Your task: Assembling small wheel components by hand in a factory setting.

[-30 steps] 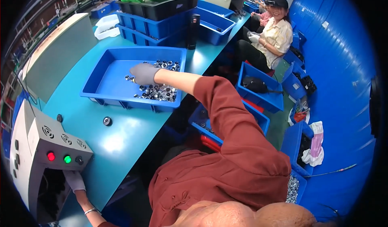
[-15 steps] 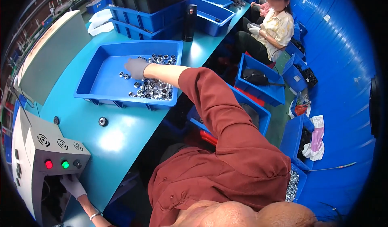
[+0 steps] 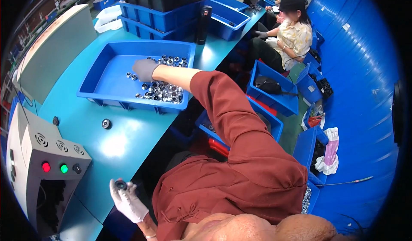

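Thumb and fingertips of the left hand (image 3: 130, 203) pinch one dark round part (image 3: 120, 184). The right hand (image 3: 145, 70) curls downward inside one blue tray (image 3: 128, 103); its grip I cannot tell. Two small metal pieces (image 3: 134, 77) lie beside it, near an uncountable heap (image 3: 165, 93). Two black discs (image 3: 107, 123) sit on the teal table (image 3: 141, 127).

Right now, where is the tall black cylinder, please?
In the head view, the black cylinder stands at upper centre on the table, right of the stacked blue crates and beyond the parts tray.
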The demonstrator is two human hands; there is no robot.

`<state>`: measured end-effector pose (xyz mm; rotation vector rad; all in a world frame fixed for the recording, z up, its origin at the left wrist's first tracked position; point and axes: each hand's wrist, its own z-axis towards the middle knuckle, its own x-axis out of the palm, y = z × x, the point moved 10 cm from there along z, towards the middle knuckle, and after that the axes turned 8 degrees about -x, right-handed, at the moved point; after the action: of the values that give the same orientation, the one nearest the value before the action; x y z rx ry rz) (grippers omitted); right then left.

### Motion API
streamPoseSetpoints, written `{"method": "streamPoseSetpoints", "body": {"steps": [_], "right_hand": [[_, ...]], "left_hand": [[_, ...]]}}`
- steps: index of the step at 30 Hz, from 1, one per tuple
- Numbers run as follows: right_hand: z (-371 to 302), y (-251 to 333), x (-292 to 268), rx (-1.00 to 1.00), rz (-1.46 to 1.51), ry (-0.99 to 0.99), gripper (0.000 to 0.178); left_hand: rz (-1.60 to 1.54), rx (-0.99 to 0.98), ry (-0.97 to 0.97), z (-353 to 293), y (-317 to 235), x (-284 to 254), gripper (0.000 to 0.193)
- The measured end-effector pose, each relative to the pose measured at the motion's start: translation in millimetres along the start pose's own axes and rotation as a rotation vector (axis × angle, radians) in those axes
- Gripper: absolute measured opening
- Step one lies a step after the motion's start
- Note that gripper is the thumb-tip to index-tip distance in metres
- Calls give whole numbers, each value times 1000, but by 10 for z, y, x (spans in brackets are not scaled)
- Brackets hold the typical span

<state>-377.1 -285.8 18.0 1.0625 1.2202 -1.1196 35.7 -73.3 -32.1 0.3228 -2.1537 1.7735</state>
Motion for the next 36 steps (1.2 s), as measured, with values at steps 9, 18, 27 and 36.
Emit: {"method": "streamPoseSetpoints", "body": {"steps": [9,18,27,36], "right_hand": [[-639,-16,-675,-52,669,-76,33],[-1574,1304,-816,-47,1424,-69,25],[-1786,1722,-205,151,1738,-59,24],[-1779,1755,62,185,1885,-29,26]], "left_hand": [[-680,-375,535,433,511,1016,59],[-671,-481,424,372,588,1129,61],[-660,-501,449,341,564,1117,64],[-668,-509,425,366,576,1132,64]]}}
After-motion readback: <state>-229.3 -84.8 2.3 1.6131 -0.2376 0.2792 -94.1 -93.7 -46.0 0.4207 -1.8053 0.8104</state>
